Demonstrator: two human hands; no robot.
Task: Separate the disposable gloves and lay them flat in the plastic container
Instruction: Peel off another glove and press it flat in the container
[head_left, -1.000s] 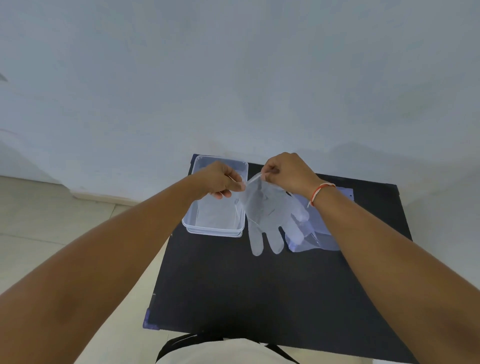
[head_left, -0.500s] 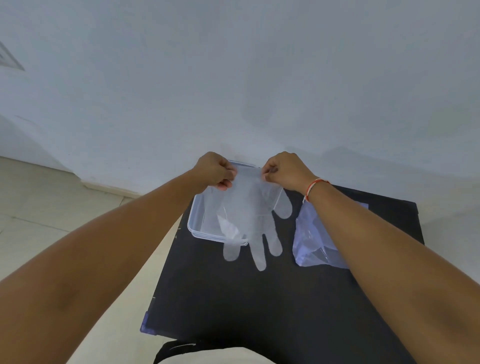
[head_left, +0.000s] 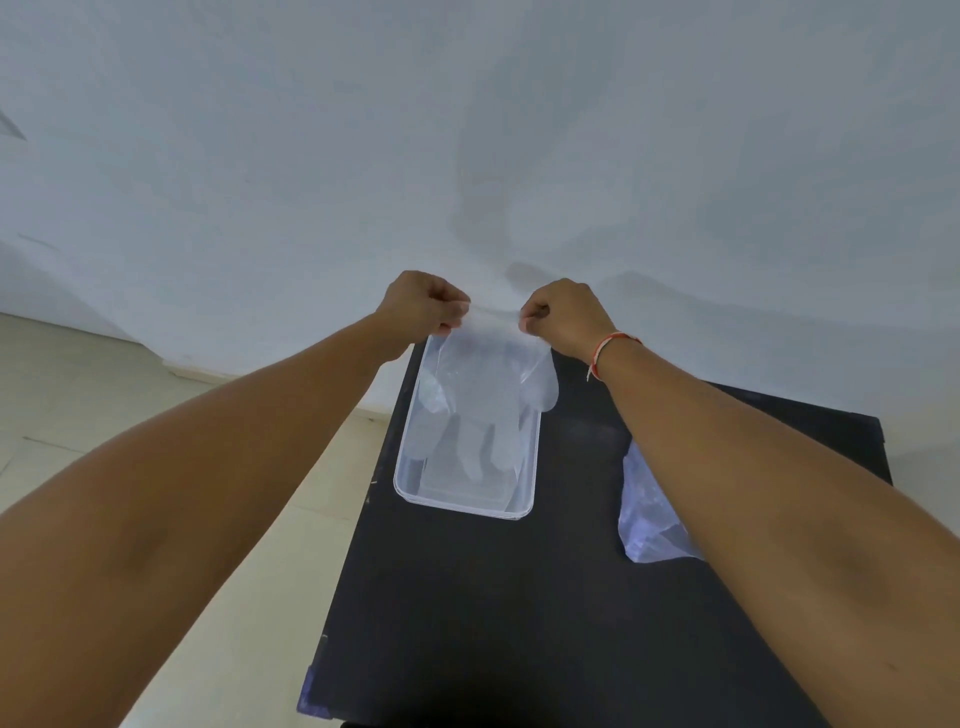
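A clear disposable glove (head_left: 483, 395) hangs stretched by its cuff between my two hands, fingers pointing down into the clear plastic container (head_left: 415, 493) on the black table (head_left: 493, 623). My left hand (head_left: 423, 306) pinches the cuff's left corner and my right hand (head_left: 563, 317) pinches its right corner, both above the container's far end. The glove's thumb sticks out over the container's right rim. A clear plastic bag (head_left: 647, 514) holding more gloves lies to the right, partly hidden by my right forearm.
The black table stands against a pale wall (head_left: 467, 156). Its left edge drops to a tiled floor (head_left: 78, 405). Bare black tabletop stretches from the container toward me.
Both hands have carried the glove left and away from me, from beside the bag to over the container. Its fingers now hang inside the container instead of over the table.
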